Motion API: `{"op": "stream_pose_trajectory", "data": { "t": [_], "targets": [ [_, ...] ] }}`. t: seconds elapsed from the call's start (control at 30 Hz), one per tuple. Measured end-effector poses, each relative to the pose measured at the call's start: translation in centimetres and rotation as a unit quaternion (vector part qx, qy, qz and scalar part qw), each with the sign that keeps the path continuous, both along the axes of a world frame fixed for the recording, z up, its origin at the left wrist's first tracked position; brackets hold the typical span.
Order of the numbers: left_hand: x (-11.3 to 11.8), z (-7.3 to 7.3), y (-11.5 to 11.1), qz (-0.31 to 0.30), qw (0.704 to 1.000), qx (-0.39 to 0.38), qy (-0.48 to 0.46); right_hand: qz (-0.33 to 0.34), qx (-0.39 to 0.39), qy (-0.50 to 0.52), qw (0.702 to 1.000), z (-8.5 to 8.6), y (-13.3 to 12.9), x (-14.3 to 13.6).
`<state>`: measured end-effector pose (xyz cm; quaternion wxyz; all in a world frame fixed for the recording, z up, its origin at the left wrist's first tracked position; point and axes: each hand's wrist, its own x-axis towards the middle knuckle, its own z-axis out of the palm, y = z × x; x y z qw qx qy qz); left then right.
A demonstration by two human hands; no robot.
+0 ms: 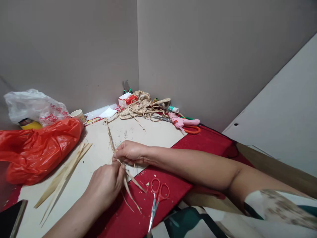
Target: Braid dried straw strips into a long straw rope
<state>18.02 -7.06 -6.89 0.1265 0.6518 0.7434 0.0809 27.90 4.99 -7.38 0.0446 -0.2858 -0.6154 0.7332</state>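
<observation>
A thin plaited cord (109, 134) of dry, straw-coloured strips runs from the back of the cream board down to my hands. My right hand (131, 152) pinches its near end, fingers closed. Just below and to the left, my left hand (105, 181) is closed on the strips at that same end, almost touching the right. Several loose strip ends (128, 190) fan out under the hands over the red cloth. The exact crossing of the strips is hidden by my fingers. Wide dry leaf strips (63, 177) lie on the board to the left.
Red-handled scissors (159, 195) lie on the red cloth (203, 142). Behind are a heap of plaited cord (138, 105), a pink glue gun (182, 121) and orange-handled scissors (192, 130). Left stand a red plastic bag (44, 148), a paper cup (78, 115) and a dark flat device (11, 219).
</observation>
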Motion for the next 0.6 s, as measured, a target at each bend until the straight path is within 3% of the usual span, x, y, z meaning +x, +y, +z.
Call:
{"op": "stream_pose_trajectory", "data": {
  "t": [0.1,0.17,0.2,0.27,0.33,0.4,0.5,0.6],
  "targets": [
    [-1.2,0.6,0.6,0.067,0.983,0.145,-0.095,0.004,-0.015,0.023,1.0,0.2,0.4,0.1],
    [-1.9,0.8,1.4,0.135,0.943,0.23,-0.2,0.013,-0.022,0.042,0.999,0.2,0.5,0.2],
    [-2.1,0.7,1.8,0.157,0.918,0.227,-0.287,0.02,-0.024,0.049,0.998,0.2,0.6,0.2],
    [-2.2,0.3,2.4,0.178,0.852,0.142,-0.471,0.034,-0.016,0.053,0.998,0.1,0.7,0.2],
    [-2.1,-0.3,2.7,0.187,0.799,0.046,-0.569,0.047,0.002,0.05,0.998,0.1,0.9,0.3],
    [-2.3,-0.8,2.7,0.186,0.801,0.011,-0.569,0.066,0.023,0.046,0.996,0.0,1.2,0.4],
    [-3.2,-1.2,2.6,0.158,0.839,0.015,-0.521,0.106,0.081,0.036,0.99,-0.1,2.1,0.5],
    [-4.1,-1.5,2.8,0.129,0.855,0.003,-0.502,0.15,0.228,0.015,0.962,-0.1,2.6,0.5]
  ]
}}
